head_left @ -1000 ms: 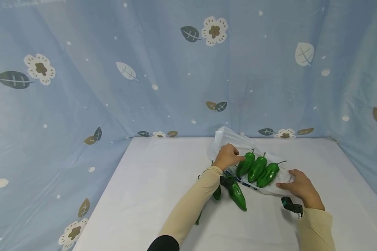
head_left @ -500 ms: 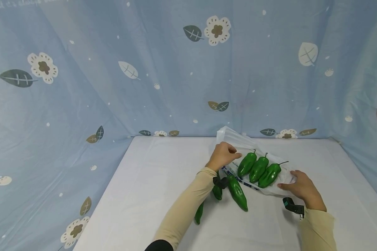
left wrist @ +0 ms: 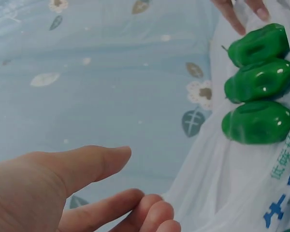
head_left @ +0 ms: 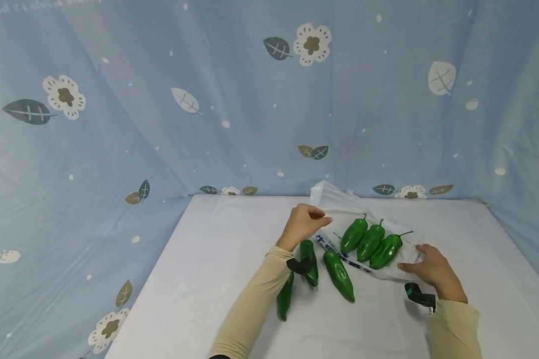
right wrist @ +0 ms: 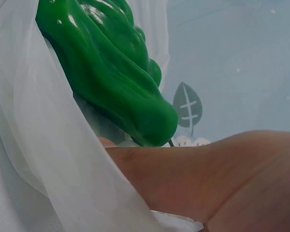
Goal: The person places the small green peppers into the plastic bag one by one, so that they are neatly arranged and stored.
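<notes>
Soft, even light casts faint shadows on the white table (head_left: pixel 224 239) and bright glints on the peppers (head_left: pixel 370 243); both wrist views look hazy.

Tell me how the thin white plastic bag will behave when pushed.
Since it's creased and filmy, the thin white plastic bag likely folds limply. Three glossy green peppers resting on its plastic may weigh it down and, being rounded, could roll.

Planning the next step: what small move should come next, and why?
Probably lower the left grip to the loose green pepper nearest the white bag: that grip is empty, thumb apart from the fingers, while three other peppers rest on the bag's plastic and the right grip is at its edge.
</notes>
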### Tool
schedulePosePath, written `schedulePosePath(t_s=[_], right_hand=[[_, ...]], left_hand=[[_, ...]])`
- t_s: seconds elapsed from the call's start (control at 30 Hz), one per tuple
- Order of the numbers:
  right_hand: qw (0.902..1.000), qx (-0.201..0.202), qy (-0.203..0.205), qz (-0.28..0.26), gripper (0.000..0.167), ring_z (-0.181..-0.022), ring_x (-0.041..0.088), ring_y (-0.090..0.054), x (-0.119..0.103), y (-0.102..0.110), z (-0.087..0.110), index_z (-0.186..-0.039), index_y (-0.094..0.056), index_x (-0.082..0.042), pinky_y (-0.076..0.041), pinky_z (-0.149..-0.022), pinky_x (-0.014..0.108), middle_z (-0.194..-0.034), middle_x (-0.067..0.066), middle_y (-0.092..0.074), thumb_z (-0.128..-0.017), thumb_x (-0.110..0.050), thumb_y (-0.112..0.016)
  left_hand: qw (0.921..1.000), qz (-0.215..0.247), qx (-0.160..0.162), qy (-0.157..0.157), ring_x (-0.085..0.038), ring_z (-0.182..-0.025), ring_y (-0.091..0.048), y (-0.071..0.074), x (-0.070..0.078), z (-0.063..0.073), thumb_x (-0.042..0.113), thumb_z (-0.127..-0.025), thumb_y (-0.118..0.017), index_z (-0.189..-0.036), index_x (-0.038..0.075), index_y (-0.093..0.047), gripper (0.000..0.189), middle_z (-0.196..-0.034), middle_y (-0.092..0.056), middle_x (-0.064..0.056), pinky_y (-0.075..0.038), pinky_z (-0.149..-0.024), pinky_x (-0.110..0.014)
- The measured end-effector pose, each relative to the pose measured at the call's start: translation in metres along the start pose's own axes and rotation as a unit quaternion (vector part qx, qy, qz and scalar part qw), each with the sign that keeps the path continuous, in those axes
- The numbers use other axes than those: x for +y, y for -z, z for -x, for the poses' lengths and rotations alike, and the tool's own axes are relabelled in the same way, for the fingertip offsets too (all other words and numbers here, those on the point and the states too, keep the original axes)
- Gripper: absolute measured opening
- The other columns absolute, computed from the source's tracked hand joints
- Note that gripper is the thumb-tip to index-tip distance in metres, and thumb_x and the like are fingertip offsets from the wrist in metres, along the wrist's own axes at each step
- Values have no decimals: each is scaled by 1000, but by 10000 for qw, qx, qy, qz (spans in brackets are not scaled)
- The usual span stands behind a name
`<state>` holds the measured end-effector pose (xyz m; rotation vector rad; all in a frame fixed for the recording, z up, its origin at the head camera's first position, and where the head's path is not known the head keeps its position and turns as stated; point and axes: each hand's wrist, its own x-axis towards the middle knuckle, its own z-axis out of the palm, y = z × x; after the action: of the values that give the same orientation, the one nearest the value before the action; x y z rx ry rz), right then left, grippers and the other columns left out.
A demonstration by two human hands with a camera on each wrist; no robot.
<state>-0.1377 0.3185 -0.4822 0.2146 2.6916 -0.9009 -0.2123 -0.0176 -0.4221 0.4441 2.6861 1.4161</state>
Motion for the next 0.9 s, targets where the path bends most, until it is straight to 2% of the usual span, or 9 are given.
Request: schedulePosePath(t_s=[0.27, 0.43, 0.63, 0.9], right_hand=[[10000, -4, -79, -50, 96, -139, 70, -21, 1, -2, -1, -147, -23, 28, -28, -113, 77, -152, 50, -18, -91, -31, -76], [9999, -9, -109, -96, 97, -140, 69, -21, 0, -1, -1, -148, -23, 27, -27, -114, 77, -153, 50, -17, -91, -31, -76], [9999, -10, -115, -101, 96, -140, 69, -20, -4, 0, 1, -148, -23, 27, -26, -114, 77, -153, 50, -17, -91, -31, -75], [9998, -26, -163, -97, 97, -141, 69, -18, -4, 0, 0, -148, -23, 27, -25, -115, 77, -154, 49, -16, -91, -32, -76]], left_hand=[[9994, 285, 188, 46, -23, -101, -73, 17, -8, 10, 32, -94, -77, -113, 5, -79, 34, -111, -78, -10, -60, -85, -34], [9986, 408, 332, -10, -28, -105, -73, 30, -13, 17, 31, -95, -75, -117, 2, -77, 36, -114, -78, -12, -60, -91, -41], [9977, 471, 488, 29, -27, -106, -73, 42, -20, 26, 32, -96, -75, -117, 8, -78, 32, -116, -77, -10, -59, -92, -42], [9955, 584, 672, 335, -27, -106, -72, 51, -32, 36, 34, -95, -75, -118, 7, -78, 35, -115, -77, -10, -59, -92, -43]])
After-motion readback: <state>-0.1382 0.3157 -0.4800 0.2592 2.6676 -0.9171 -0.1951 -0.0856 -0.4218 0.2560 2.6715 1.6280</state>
